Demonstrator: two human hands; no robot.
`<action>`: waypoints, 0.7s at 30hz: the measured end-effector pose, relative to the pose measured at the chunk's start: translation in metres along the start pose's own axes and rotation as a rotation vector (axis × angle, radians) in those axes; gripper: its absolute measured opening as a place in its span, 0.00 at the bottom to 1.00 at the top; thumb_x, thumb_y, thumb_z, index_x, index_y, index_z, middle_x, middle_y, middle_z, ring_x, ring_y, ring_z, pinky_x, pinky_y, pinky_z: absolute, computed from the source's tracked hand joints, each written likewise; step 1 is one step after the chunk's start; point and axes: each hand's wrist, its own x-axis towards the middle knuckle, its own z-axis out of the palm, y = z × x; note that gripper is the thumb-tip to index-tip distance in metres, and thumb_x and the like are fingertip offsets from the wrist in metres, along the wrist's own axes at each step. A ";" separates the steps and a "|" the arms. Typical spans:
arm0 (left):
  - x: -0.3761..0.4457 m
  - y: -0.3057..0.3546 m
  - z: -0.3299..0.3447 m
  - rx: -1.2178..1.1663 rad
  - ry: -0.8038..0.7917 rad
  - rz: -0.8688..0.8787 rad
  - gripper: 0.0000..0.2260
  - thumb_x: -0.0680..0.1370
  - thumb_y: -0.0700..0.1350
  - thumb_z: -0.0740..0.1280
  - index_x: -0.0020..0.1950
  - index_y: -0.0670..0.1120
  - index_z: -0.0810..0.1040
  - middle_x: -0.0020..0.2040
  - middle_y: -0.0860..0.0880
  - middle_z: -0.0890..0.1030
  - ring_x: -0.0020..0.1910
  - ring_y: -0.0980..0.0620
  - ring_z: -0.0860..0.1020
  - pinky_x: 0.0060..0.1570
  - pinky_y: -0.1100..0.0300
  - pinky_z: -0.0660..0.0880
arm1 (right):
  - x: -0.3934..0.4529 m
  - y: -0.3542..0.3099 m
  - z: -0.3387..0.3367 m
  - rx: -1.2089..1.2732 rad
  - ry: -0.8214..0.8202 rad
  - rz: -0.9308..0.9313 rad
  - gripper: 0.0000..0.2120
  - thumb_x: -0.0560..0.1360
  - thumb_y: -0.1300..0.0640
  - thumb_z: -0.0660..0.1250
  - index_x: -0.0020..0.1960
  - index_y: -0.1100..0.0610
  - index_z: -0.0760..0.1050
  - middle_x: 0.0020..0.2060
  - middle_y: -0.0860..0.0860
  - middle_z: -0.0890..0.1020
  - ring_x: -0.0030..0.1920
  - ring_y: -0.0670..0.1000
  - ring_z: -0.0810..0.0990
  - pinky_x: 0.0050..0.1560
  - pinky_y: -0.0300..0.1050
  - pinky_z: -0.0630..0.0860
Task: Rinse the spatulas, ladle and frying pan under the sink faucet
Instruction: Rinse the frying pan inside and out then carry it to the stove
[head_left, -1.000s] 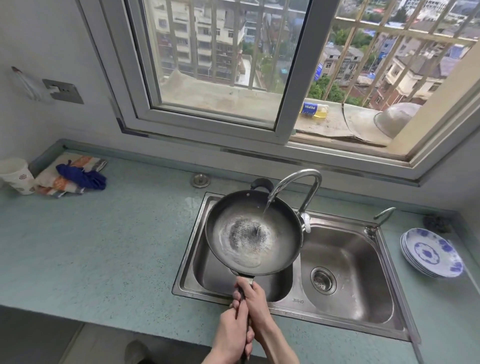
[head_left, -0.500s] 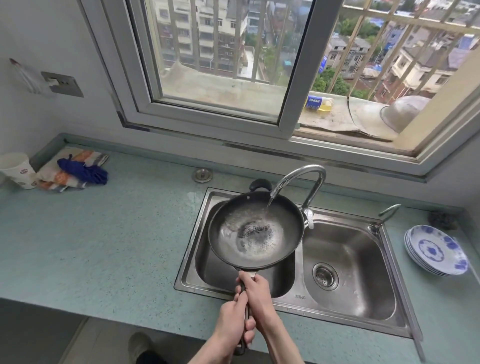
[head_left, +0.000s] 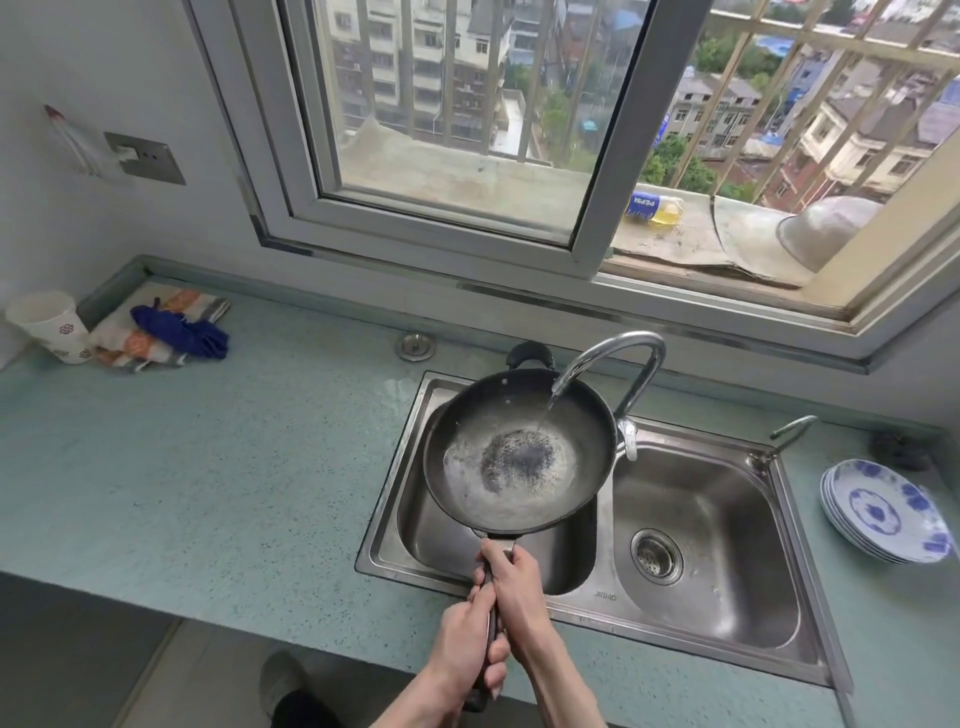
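I hold the frying pan (head_left: 517, 452) under the faucet (head_left: 613, 364), my left hand (head_left: 467, 644) and right hand (head_left: 514, 577) both wrapped round its handle. Since a second ago the pooled water has spread wider; rinsing continues.

a home kitchen, high up in an apartment block. a steel double-bowl sink (head_left: 701, 613) with a curved faucet (head_left: 631, 353) is set into a speckled green counter (head_left: 208, 467). stacked blue-and-white plates (head_left: 883, 512), a paper cup (head_left: 49, 325) and folded cloths (head_left: 156, 332) sit on it. a barred sliding window (head_left: 467, 130) overlooks residential buildings.
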 end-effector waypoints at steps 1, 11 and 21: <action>-0.001 0.001 0.002 -0.013 -0.002 -0.001 0.28 0.86 0.51 0.58 0.26 0.45 0.66 0.22 0.45 0.66 0.16 0.50 0.66 0.18 0.64 0.65 | 0.000 -0.001 0.000 -0.012 0.017 -0.008 0.09 0.79 0.62 0.67 0.42 0.63 0.73 0.28 0.58 0.74 0.26 0.53 0.71 0.27 0.43 0.71; -0.007 -0.001 0.011 0.082 0.028 0.021 0.25 0.87 0.51 0.57 0.31 0.42 0.67 0.22 0.44 0.69 0.17 0.48 0.68 0.18 0.64 0.66 | -0.001 0.006 -0.009 0.127 -0.049 0.050 0.11 0.83 0.59 0.66 0.42 0.62 0.74 0.27 0.56 0.73 0.24 0.52 0.71 0.25 0.40 0.70; -0.001 -0.009 -0.008 -0.068 -0.042 -0.090 0.25 0.85 0.53 0.61 0.28 0.45 0.68 0.24 0.45 0.66 0.18 0.50 0.65 0.20 0.63 0.65 | 0.001 0.015 0.000 -0.023 0.033 -0.028 0.12 0.81 0.62 0.65 0.40 0.64 0.74 0.28 0.59 0.75 0.28 0.54 0.73 0.27 0.42 0.72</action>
